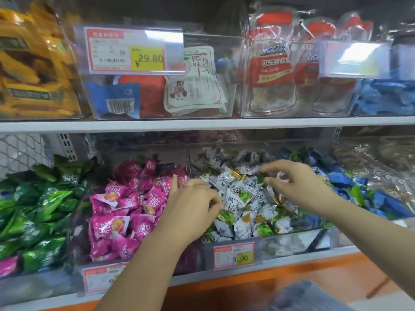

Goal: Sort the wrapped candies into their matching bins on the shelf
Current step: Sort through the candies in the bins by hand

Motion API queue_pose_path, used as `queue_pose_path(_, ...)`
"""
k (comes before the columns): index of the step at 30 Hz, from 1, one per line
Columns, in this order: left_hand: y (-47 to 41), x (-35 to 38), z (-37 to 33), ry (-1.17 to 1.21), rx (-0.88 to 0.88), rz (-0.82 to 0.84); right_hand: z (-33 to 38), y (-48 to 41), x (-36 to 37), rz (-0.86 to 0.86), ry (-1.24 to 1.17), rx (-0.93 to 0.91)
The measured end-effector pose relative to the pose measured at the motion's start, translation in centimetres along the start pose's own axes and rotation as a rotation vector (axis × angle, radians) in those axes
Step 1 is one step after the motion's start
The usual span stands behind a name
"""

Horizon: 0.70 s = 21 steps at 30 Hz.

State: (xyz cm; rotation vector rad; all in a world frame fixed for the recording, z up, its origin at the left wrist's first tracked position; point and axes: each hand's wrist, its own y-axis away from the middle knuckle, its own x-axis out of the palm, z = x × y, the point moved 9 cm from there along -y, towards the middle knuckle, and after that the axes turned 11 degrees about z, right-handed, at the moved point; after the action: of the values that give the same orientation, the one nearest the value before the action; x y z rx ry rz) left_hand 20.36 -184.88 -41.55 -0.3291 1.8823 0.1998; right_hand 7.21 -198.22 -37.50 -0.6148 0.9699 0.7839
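Shelf candies [243, 199] lie beneath one left hand [194, 204], one right hand [299, 187].

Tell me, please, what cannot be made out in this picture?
Head view:
- Left hand: its own back hides any candy in the grip.
- Pink bin's price tag: the left forearm covers the price.
- Upper right label: glare washes out the print.
- Grey thing at the bottom edge: blurred, cut off.

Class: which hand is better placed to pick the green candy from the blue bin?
Right. The right hand is nearer the blue bin and green candy; the left hand is by the pink bin.
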Motion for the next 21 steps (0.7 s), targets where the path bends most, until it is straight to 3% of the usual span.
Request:
queue_pose_path(3,1.0,-0.6,0.4,0.02,0.043,-0.008,3.2,-0.2,1.4,0.057,0.03,-0.084)
queue_pose_path(9,4.8,-3.9,4.4,0.087,0.041,-0.18,9.2,-0.5,5.1,0.201,0.023,-0.238)
queue_pose_path(14,9.1,-6.8,9.6,0.102,-0.04,-0.333,13.4,-1.8,7.5,0.238,0.033,-0.353)
queue_pose_path(21,12.7,-7.7,15.1,0.126,-0.2,-0.381,18.8,-4.4,10.1,0.305,0.054,-0.471)
